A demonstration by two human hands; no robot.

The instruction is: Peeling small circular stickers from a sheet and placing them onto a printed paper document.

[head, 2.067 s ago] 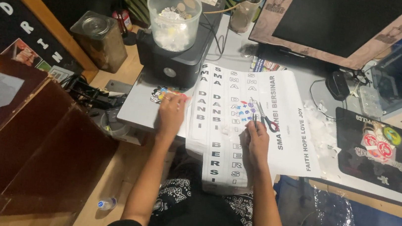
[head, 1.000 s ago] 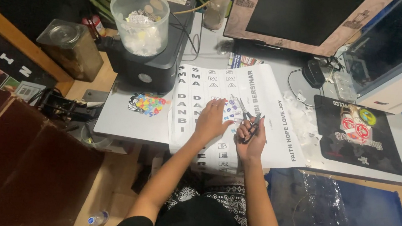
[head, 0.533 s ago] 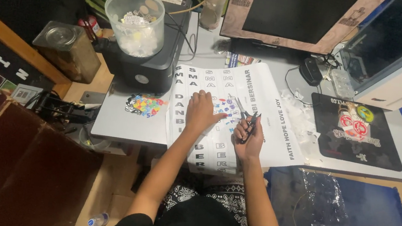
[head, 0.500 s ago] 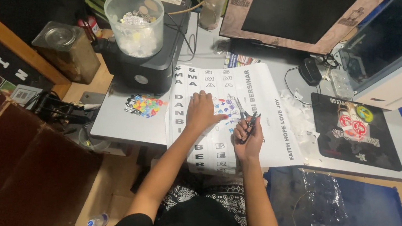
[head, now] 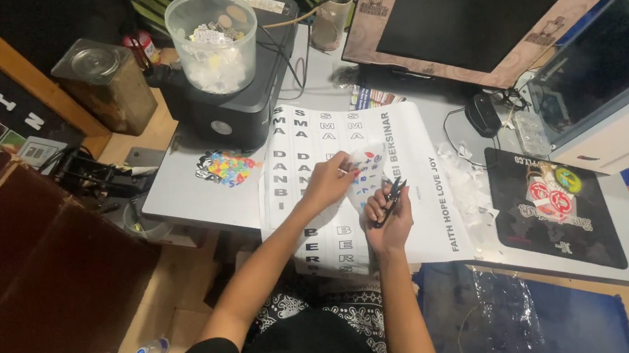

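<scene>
Scissors [head: 388, 201], small and dark-handled, sit in the right hand [head: 390, 222], whose fingers are curled closed around the handles, blades pointing up toward a small printed cut-out [head: 366, 166] that the left hand [head: 327, 184] pinches by its edge between thumb and fingertips, lifted slightly off the surface. Both hands work close together over a large white printed sheet [head: 333, 147] spread across the near part of the grey desk [head: 181, 186] and hanging over its front edge. Judging by the pale offcuts [head: 458, 180] scattered just right of the sheet, some cutting looks done already, while most of the rows of printed labels on the sheet appear uncut, so much seems left. Left of the sheet lies a colourful sticker [head: 228, 167]; to the right, a black mouse pad [head: 560, 210]. Farther back stand a black printer [head: 232, 106] carrying a clear plastic tub [head: 212, 41] of small bits, a computer mouse [head: 483, 112], and a wood-framed dark screen [head: 455, 20].
</scene>
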